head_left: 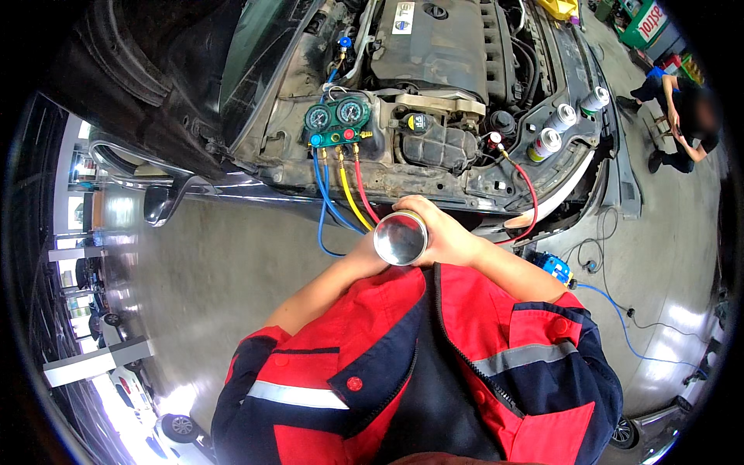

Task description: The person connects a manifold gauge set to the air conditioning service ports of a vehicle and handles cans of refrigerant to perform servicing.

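My right hand is wrapped round an upended metal can, its silver bottom facing the camera. My left hand is at the can's left side, mostly hidden, its fingers out of sight behind it. Just beyond them, a green manifold gauge set with two dials sits on the car's engine bay, with blue, yellow and red hoses hanging down. The red hose also runs to a coupler at the right. Three spray-type cans stand along the front edge of the engine bay.
A car with raised hood spans the top. At right a crouching person works by a green cabinet. A blue machine with hoses and cords sits on the floor at lower right. A pillar and parked cars are at left.
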A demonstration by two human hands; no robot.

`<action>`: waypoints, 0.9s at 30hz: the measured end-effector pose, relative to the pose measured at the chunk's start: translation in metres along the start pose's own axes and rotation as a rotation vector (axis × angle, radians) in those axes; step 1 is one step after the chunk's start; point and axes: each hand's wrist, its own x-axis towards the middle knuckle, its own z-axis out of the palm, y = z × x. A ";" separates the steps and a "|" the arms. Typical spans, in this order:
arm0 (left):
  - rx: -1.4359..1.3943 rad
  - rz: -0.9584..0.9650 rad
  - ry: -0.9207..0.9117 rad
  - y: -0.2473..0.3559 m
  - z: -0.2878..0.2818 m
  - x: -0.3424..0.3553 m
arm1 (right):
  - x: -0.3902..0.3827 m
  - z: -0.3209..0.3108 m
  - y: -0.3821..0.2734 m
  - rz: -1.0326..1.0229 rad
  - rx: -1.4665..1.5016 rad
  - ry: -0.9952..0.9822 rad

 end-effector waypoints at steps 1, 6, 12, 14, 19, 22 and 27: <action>-0.002 0.008 0.010 -0.002 0.001 0.000 | 0.000 0.000 0.000 0.000 0.004 -0.003; 0.007 0.014 0.033 -0.010 0.002 -0.001 | -0.002 0.005 0.004 0.023 -0.001 -0.002; -0.010 -0.009 0.036 -0.023 0.001 -0.003 | 0.000 0.009 0.001 0.066 -0.005 -0.008; 0.020 -0.020 0.016 -0.021 -0.004 -0.003 | 0.000 0.011 0.001 0.078 -0.019 0.008; 0.073 0.030 0.048 -0.034 -0.015 0.000 | 0.005 0.020 -0.002 0.186 -0.035 0.064; 0.178 0.031 0.001 -0.045 -0.034 0.002 | 0.016 0.027 -0.002 0.204 0.018 0.117; 0.182 0.014 -0.098 -0.048 -0.061 0.005 | 0.029 0.045 0.000 0.247 0.028 0.213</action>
